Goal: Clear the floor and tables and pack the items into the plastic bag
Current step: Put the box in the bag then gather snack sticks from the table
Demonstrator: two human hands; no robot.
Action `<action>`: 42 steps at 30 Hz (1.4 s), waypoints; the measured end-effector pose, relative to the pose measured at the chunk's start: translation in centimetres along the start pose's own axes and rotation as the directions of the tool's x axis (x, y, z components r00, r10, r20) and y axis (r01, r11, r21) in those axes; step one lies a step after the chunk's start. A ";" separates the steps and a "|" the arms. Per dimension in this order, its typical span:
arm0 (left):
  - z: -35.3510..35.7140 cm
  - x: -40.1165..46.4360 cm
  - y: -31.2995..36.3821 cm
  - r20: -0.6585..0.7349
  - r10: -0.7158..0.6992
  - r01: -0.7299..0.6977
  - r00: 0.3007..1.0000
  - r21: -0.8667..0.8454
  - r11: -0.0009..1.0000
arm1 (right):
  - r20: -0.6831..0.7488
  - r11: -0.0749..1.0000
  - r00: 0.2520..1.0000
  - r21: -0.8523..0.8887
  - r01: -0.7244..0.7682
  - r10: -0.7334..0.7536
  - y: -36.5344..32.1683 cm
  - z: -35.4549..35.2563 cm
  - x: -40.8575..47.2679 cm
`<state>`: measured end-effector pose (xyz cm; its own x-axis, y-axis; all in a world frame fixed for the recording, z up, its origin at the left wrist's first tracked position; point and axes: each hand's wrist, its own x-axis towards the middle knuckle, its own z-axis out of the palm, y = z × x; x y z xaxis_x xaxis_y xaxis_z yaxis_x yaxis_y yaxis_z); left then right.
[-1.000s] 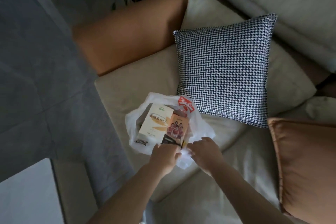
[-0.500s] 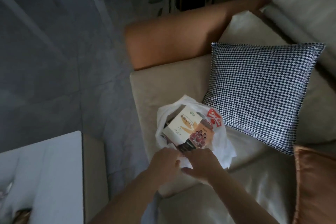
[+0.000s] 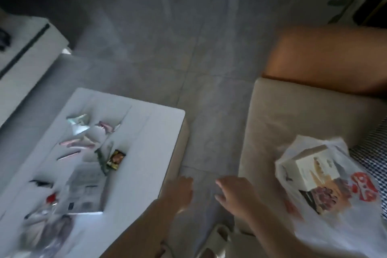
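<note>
The white plastic bag (image 3: 343,222) with red print lies on the beige sofa seat (image 3: 293,115) at the right, with a cream box (image 3: 312,169) showing through it. My left hand (image 3: 178,190) and my right hand (image 3: 234,192) hover over the floor gap between the sofa and the white coffee table (image 3: 144,153); both hold nothing, with fingers loosely extended. On the table lie several small wrappers (image 3: 83,132), a dark snack packet (image 3: 116,159) and a white booklet (image 3: 85,190). The view is motion-blurred.
An orange sofa armrest (image 3: 326,58) rises at the back right. A houndstooth cushion (image 3: 377,153) touches the bag. A white cabinet (image 3: 27,58) stands at the left. A pale slipper (image 3: 217,239) is on the grey tiled floor (image 3: 188,48) below my hands.
My hands have let go of the bag and moved left off the sofa. The view has swung left, bringing the coffee table and its litter into sight.
</note>
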<state>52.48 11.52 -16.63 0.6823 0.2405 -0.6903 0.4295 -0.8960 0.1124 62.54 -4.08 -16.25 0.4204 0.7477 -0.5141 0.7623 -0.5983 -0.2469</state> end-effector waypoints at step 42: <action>7.4 -3.5 -36.2 0.098 -0.620 0.495 0.778 -0.704 0.510 | 0.277 0.807 0.897 -0.402 0.434 -0.344 -33.6 0.9 29.9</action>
<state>30.16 40.30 -23.59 0.2066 0.7062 -0.6772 0.9729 -0.0749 0.2187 49.04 38.08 -24.09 -0.0217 0.7969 -0.6038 0.9948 -0.0426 -0.0920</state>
